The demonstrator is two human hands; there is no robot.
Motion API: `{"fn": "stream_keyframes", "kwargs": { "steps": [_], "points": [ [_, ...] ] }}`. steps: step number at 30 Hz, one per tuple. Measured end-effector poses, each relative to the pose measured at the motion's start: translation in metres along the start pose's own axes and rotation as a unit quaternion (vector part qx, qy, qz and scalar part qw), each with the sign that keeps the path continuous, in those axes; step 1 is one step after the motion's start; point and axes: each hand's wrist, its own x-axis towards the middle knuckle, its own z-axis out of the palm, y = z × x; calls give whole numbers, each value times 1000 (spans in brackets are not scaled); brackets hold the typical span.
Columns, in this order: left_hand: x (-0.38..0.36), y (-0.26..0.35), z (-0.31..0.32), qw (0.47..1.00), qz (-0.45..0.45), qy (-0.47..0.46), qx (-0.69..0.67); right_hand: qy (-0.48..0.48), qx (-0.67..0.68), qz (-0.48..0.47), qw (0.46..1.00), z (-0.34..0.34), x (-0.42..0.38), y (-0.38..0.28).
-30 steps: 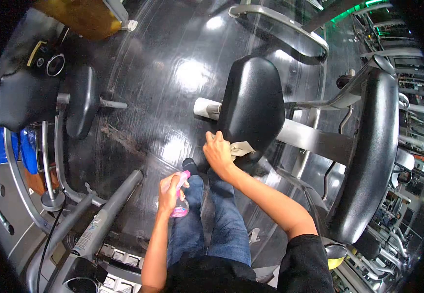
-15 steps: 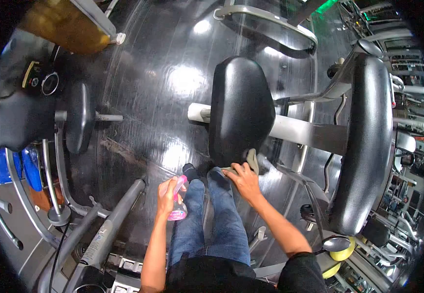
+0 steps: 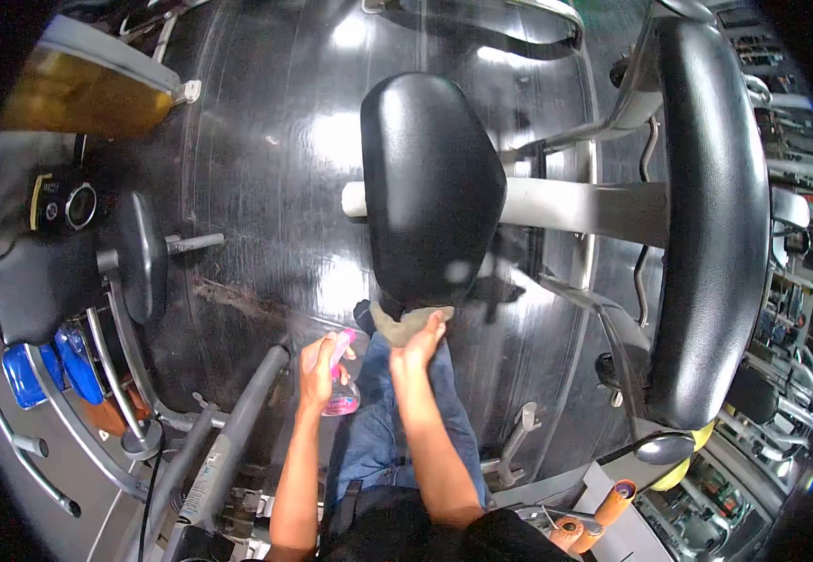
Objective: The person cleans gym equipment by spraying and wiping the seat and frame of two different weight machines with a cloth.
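My left hand [image 3: 316, 373] is wrapped round the neck of a spray bottle [image 3: 342, 401] with a pink trigger head and clear body, held to the left of my legs. My right hand [image 3: 419, 345] grips a beige-grey cloth [image 3: 393, 324] at the near end of a black padded bench seat [image 3: 434, 187]. The cloth lies against that end of the seat, partly over my knee. Part of the right-hand fingers is hidden by the cloth.
A long black backrest pad [image 3: 713, 225] stands to the right, joined to the seat by a metal beam [image 3: 579, 208]. Another padded machine [image 3: 46, 286] is at the left. A grey tube [image 3: 247, 403] slants beside my left arm. Orange-brown rollers [image 3: 612, 504] sit at lower right.
My right hand has moved left with the cloth, from the seat's near right corner to the middle of its near end. The view has shifted slightly; the left hand still holds the spray bottle.
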Motion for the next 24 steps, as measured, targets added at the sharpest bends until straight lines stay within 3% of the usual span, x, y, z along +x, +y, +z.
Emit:
{"fn": "stream_keyframes", "kwargs": {
  "steps": [2,12,13,14,16,20,24],
  "points": [
    [0,3,0,1000,11,6,-25,21,-8,58,998,3,-15,12],
    [8,19,-3,999,50,-10,19,-28,-125,-1,992,9,15,-68],
    [7,23,-1,999,48,-11,22,-21,-149,-5,989,10,8,-68],
    [6,26,1,999,47,-12,24,-28,-156,-66,985,3,15,-49],
    [5,31,6,998,58,-6,23,10,-171,-46,984,-3,9,-25],
    [0,49,17,997,72,8,17,-141,-231,66,960,-6,-32,-37],
    [-10,84,25,991,132,2,34,-274,-238,69,929,10,-63,-74]
  ]
}}
